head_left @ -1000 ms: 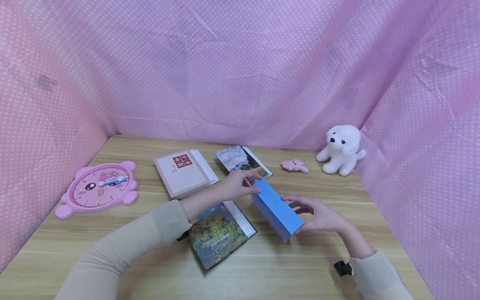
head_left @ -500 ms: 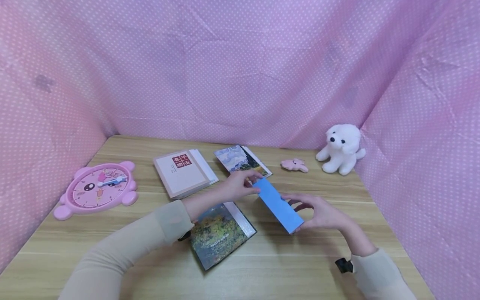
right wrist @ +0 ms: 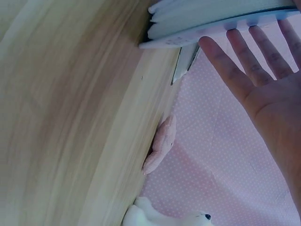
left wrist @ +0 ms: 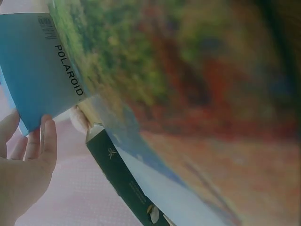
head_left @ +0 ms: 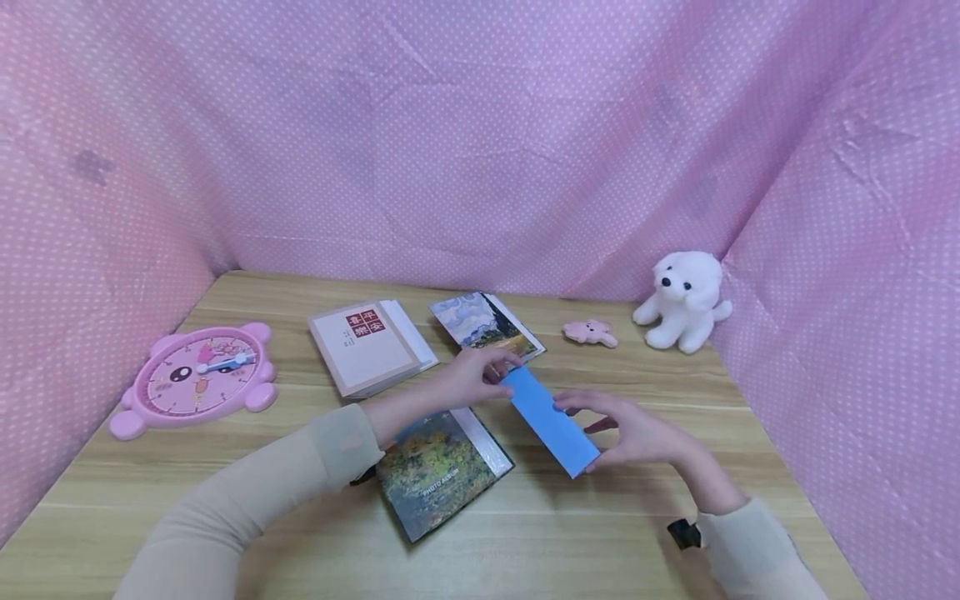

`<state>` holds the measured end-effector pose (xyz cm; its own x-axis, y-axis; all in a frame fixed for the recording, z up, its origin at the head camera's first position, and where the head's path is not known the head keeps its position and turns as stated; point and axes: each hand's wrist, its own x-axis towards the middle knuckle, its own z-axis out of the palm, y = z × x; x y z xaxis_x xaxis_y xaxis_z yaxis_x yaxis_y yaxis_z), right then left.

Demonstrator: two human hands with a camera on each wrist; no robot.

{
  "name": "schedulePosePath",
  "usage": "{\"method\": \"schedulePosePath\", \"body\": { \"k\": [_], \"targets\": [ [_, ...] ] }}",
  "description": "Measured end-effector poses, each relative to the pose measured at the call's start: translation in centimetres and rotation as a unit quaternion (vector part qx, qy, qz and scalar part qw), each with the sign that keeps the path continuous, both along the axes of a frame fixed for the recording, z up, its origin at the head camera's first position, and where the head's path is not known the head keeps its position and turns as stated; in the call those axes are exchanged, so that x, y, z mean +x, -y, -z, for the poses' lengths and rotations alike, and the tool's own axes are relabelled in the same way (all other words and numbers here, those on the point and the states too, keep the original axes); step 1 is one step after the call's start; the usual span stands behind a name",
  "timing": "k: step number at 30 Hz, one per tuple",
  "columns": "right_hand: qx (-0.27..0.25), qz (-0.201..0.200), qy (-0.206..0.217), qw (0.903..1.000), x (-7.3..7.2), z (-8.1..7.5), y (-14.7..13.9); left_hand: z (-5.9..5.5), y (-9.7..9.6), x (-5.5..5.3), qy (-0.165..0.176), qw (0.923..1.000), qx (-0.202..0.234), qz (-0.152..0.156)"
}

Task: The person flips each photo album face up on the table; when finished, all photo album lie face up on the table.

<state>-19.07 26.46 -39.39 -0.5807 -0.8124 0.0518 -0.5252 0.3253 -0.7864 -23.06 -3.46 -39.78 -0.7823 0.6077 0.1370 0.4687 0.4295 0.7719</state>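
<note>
A blue photo album (head_left: 547, 421) stands on edge between my two hands, its plain narrow side facing up. My left hand (head_left: 480, 377) pinches its far left end; in the left wrist view the thumb is on one side, fingers on the other, near the word POLAROID on the album (left wrist: 47, 66). At the near right end my right hand (head_left: 633, 429) holds it, thumb at the corner and fingers along the right cover. White page edges of the album (right wrist: 225, 21) show in the right wrist view. Whether it touches the table cannot be told.
A painted-cover photo album (head_left: 446, 475) lies under the left forearm. Behind are a beige album (head_left: 367, 342) and a landscape-cover album (head_left: 483, 325). A pink toy clock (head_left: 202, 372) lies left; a small pink toy (head_left: 589, 332) and white plush dog (head_left: 682, 300) are at back right.
The blue album has turned more upright, so its left face no longer shows in the head view. Both hands have kept hold and shifted slightly left with it.
</note>
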Motion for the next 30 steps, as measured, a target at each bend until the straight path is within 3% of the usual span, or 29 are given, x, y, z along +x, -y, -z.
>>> {"method": "schedulePosePath", "body": {
  "k": [7, 14, 20, 30],
  "targets": [
    [0.008, -0.007, -0.020, 0.9997, -0.2, 0.6, 0.0, 0.5, 0.4, -0.2, 0.030, 0.9989, 0.010, 0.035],
    [0.069, 0.016, -0.071, 0.9949, -0.2, 0.9, 0.1, 0.7, 1.0, -0.1, 0.037, 0.9962, -0.054, 0.057],
    [0.096, 0.011, -0.112, 0.9890, -0.3, 1.3, 0.1, 1.1, 1.6, 0.1, 0.040, 0.9923, -0.094, 0.071],
    [0.108, 0.000, -0.120, 0.9869, -0.5, 2.0, 0.2, 2.0, 1.8, -0.1, 0.065, 0.9886, -0.082, 0.108]
  ]
}}
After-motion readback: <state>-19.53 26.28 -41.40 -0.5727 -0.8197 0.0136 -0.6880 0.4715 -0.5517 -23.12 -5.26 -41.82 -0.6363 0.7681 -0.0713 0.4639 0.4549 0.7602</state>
